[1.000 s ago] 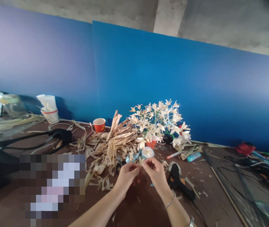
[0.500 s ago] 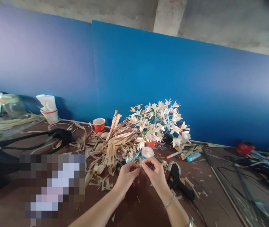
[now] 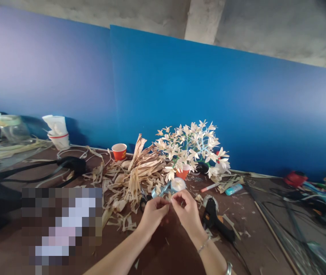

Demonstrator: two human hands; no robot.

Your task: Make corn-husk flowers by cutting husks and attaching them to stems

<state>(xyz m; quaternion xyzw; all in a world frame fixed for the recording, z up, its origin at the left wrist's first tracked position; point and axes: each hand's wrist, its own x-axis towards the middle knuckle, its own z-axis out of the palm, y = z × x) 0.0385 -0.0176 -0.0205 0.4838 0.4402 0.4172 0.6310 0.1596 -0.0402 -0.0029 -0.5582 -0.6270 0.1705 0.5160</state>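
Observation:
My left hand (image 3: 154, 212) and my right hand (image 3: 186, 208) meet above the table, thumbs and fingers pinched together. Between the fingertips is a small pale husk piece (image 3: 169, 195), mostly covered by the fingers, so its exact shape is hard to make out. Just beyond the hands lie a light blue ribbon (image 3: 156, 192) and a round white-topped roll (image 3: 178, 184). A bunch of cream husk flowers (image 3: 193, 147) rises from a red paper cup (image 3: 182, 172) behind them. To the right of my right hand rests a black glue gun (image 3: 220, 226).
Dried corn husks (image 3: 140, 168) and scraps spread left of centre, near another red cup (image 3: 119, 152). A marker (image 3: 209, 187) and a light blue tube (image 3: 234, 189) lie right. Black straps (image 3: 71, 164) sit left. Blue panels (image 3: 180, 88) stand behind the table.
The pinching fingers barely shift; my right hand's fingertips rise slightly. The whole view slides a few pixels left.

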